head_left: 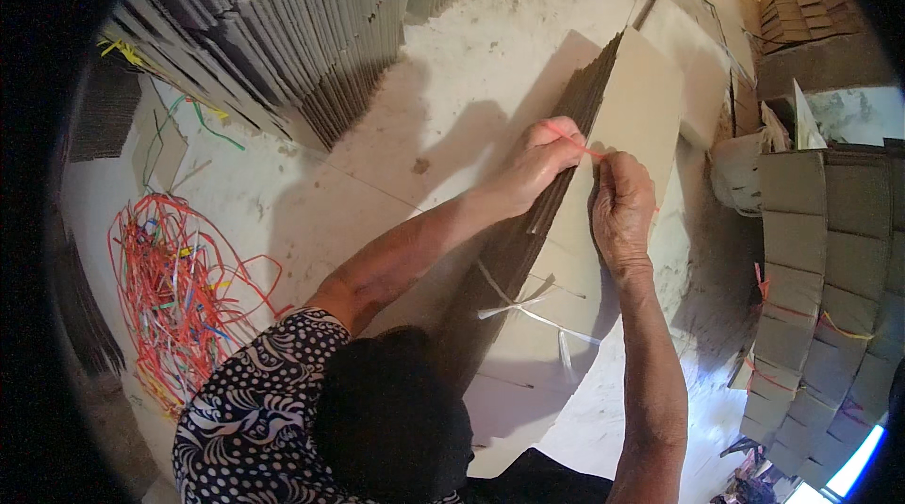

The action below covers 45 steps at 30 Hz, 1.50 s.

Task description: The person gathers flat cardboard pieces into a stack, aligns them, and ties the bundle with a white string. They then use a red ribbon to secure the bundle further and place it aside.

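Rows of flat cardboard sheets (283, 42) stand on edge across the upper left of the concrete floor (471, 61), and a wall of already tied cardboard bundles (830, 249) rises at the right, each crossed by coloured strap, so a good share of the bundling looks finished while plenty of loose sheets wait. In the middle, leaning away from the person, stands the bundle in hand, a thick stack of folded cardboard pieces (622, 127). Its lower part already carries a white strap (528, 308) knotted with loose ends hanging free, which I judge to be the first tie completed. The second tie, near the top, appears to be under way: a thin red strap (580, 146) runs taut between both hands at the stack's upper edge. The left hand (542, 160) pinches one end of it against the stack's ribbed edge, fingers closed; the right hand (622, 207) is clenched around the other end on the flat face. No knot is visible there yet. A tangled heap of spare red straps (179, 287) lies at the left.
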Available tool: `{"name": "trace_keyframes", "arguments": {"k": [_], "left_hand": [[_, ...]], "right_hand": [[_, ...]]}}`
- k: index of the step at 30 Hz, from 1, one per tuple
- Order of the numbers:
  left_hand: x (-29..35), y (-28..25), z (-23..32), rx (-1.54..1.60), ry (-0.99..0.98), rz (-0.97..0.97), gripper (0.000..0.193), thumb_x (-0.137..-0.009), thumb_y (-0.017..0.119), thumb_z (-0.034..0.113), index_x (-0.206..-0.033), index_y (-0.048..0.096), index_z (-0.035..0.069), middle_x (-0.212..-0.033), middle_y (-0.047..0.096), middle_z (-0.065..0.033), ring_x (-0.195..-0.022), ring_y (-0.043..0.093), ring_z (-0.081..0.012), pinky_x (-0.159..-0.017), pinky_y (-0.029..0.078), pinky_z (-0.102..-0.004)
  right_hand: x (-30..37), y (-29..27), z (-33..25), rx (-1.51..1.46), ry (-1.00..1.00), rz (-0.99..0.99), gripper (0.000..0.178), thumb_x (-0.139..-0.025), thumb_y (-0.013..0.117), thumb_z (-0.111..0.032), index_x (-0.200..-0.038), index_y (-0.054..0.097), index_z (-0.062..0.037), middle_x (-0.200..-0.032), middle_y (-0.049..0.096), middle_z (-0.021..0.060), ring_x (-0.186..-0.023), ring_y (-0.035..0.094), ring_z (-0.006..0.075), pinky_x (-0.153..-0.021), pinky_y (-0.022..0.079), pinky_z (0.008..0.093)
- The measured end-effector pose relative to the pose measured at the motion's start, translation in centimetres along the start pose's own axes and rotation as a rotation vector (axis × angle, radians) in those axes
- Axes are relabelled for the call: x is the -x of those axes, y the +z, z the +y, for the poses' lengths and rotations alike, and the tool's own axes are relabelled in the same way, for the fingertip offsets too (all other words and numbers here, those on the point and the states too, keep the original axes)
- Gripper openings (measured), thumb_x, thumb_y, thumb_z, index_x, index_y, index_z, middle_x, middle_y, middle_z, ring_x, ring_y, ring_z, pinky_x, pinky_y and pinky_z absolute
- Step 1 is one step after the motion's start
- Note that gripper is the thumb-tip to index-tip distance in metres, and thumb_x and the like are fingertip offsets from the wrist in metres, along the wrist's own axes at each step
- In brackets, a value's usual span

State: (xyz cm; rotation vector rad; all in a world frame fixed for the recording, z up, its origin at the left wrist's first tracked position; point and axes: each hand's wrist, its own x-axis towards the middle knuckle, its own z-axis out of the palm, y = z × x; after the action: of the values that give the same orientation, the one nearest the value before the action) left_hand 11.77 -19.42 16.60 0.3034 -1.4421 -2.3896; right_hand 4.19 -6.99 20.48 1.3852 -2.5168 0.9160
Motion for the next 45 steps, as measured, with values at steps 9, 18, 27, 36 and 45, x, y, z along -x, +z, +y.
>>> {"name": "trace_keyframes", "arguments": {"k": [9, 18, 27, 36, 45], "left_hand": [[-0.9, -2.6, -0.1, 0.192, -0.073, -0.154, 0.017, -0.084, 0.054, 0.016, -0.091, 0.06, 0.002, -0.086, 0.06, -0.0013, -0.077, 0.05, -0.0063, -0.069, 0.039, -0.021], [-0.5, -1.9, 0.4, 0.03, 0.029, -0.045, 0.021, -0.09, 0.053, 0.02, -0.096, 0.06, 0.002, -0.079, 0.053, 0.0022, -0.073, 0.047, -0.0053, -0.066, 0.039, -0.0212], [-1.4, -4.3, 1.1, 0.229, -0.116, -0.245, 0.02, -0.087, 0.056, 0.018, -0.101, 0.057, 0.002, -0.079, 0.057, -0.0016, -0.073, 0.053, -0.0085, -0.067, 0.043, -0.0236], [-1.8, -4.8, 1.0, 0.14, -0.072, -0.358, 0.01, -0.086, 0.058, 0.012, -0.085, 0.062, 0.003, -0.082, 0.061, -0.0025, -0.077, 0.055, -0.0105, -0.073, 0.043, -0.0245], [-2.8, -3.5, 0.7, -0.815, 0.933, 0.003, 0.008, -0.077, 0.063, 0.004, -0.084, 0.06, 0.004, -0.074, 0.058, -0.0075, -0.067, 0.058, -0.023, -0.058, 0.046, -0.0325]], "right_hand": [[-1.0, 0.1, -0.8, -0.117, -0.072, -0.05, 0.004, -0.082, 0.058, -0.005, -0.086, 0.056, -0.0059, -0.072, 0.054, 0.0115, -0.07, 0.052, 0.0313, -0.064, 0.039, 0.0402], [-2.0, 0.5, -1.9, -0.058, -0.092, -0.108, 0.005, -0.085, 0.055, -0.011, -0.085, 0.056, -0.0062, -0.071, 0.053, 0.0135, -0.071, 0.054, 0.0326, -0.062, 0.041, 0.0425], [-2.2, 0.4, -1.6, -0.307, 0.216, -0.21, 0.015, -0.087, 0.055, -0.013, -0.077, 0.054, -0.0022, -0.069, 0.054, 0.0137, -0.062, 0.051, 0.0239, -0.061, 0.044, 0.0332], [-2.4, 0.9, -1.2, -0.351, 0.272, -0.2, 0.016, -0.089, 0.054, -0.012, -0.078, 0.05, -0.0015, -0.064, 0.048, 0.0073, -0.063, 0.043, 0.0116, -0.058, 0.041, 0.0285], [-2.3, 0.6, -1.1, -0.602, 0.389, -0.146, 0.015, -0.094, 0.051, -0.014, -0.084, 0.052, -0.0025, -0.071, 0.049, -0.0043, -0.066, 0.04, 0.0065, -0.058, 0.038, 0.0236]]}}
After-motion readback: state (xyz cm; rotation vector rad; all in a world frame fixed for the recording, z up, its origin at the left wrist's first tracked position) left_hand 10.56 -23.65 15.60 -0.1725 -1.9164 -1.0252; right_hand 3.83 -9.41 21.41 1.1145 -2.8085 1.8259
